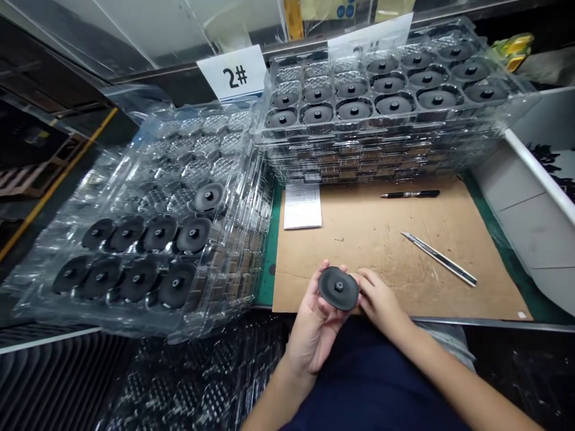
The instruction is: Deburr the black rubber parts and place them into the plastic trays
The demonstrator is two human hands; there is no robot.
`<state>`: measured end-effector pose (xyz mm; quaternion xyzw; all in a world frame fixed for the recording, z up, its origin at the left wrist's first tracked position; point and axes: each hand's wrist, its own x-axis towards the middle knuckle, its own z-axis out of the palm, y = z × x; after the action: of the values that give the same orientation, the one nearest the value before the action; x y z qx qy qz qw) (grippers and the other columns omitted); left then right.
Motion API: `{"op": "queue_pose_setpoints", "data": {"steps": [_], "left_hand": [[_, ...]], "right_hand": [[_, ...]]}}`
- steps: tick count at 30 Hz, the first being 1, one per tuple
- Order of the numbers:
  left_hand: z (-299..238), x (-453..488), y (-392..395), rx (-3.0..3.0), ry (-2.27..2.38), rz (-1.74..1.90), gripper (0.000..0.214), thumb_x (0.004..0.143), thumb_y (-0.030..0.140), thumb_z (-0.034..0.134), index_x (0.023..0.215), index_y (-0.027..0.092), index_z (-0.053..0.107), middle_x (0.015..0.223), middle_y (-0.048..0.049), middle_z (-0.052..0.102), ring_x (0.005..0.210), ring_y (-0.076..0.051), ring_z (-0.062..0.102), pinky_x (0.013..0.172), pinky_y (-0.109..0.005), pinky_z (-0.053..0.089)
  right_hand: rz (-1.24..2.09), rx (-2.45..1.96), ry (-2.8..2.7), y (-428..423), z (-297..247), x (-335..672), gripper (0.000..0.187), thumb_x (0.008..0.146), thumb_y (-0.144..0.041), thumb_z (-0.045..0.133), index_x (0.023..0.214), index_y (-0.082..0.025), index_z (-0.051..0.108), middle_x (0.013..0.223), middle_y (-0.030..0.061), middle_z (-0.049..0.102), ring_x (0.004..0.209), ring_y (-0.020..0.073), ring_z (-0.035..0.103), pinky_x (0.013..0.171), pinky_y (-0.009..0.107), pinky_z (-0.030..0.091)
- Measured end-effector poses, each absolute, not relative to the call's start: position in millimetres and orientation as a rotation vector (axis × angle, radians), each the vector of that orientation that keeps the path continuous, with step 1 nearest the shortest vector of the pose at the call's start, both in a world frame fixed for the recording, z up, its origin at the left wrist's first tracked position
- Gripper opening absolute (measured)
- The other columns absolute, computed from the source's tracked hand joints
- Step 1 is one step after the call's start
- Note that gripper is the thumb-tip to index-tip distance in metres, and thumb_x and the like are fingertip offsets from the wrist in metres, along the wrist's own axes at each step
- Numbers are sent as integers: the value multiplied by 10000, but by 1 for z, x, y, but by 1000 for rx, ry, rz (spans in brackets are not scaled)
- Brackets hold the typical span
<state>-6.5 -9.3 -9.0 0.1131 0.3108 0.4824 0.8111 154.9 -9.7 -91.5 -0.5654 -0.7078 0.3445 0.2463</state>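
A black round disc (338,288) with a raised central boss, possibly of rubber, is shown held above the near edge of a cardboard sheet (386,251); it is cradled in the left hand (314,323), which is cupped beneath it, with the thumb and fingers curled up to the rim; the fingers (371,287) of the right hand (381,302) are laid against the right rim, though whether they are pressing on it cannot be told from this view; the face and boss are left uncovered, and support by the rim and underside is judged the sound way to handle such a part; a black pen (409,194) and a slim metal-edged strip (438,258), perhaps a steel ruler, are placed on the cardboard sheet; a printed paper slip (303,206) lies at its far left corner; stacked clear plastic trays (381,161) are seen beyond, with similar discs (386,105) seated in their pockets; further clear plastic trays (135,317) lie to the left, partly filled with similar discs (193,234); a card marked "2#" (231,75) stands behind them.
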Motion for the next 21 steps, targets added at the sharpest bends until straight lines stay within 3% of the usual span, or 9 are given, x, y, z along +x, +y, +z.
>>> {"op": "queue_pose_setpoints", "data": {"steps": [4,11,13,18,21], "left_hand": [[-7,-4,-6,242,683,1038,596,781,363,641,1321,290,399,1357,-110,485,1223,-290,483,1004,-400,411],[-2,11,7,286,729,1024,669,670,370,751,1268,250,477,1308,-89,528,1187,-289,514,1023,-419,398],[1,15,11,313,742,989,634,671,363,755,1241,230,508,1258,-86,567,1168,-263,533,1026,-385,399],[7,17,12,349,779,983,659,613,355,796,1209,264,529,1218,-45,596,1099,-250,582,970,-358,456],[13,18,13,405,754,975,593,632,391,774,1169,235,575,1143,-44,639,1124,-243,564,1020,-348,410]], "right_hand": [[989,-1413,-1948,-12,-81,157,217,888,-225,427,970,-209,628,924,64,643,879,191,592,797,347,498],[650,-1510,-1660,15,17,179,296,884,-242,502,1177,-253,545,1053,52,610,890,181,567,761,317,461],[583,-1310,-1759,15,39,166,295,873,-177,500,1162,-215,543,986,52,626,862,177,554,781,334,443],[818,-1106,-1984,18,54,148,225,867,-98,466,1057,-168,564,885,34,631,757,139,525,698,296,425],[603,-1117,-1931,22,55,150,226,863,-109,473,1066,-142,567,837,49,620,738,147,523,691,312,424]]}}
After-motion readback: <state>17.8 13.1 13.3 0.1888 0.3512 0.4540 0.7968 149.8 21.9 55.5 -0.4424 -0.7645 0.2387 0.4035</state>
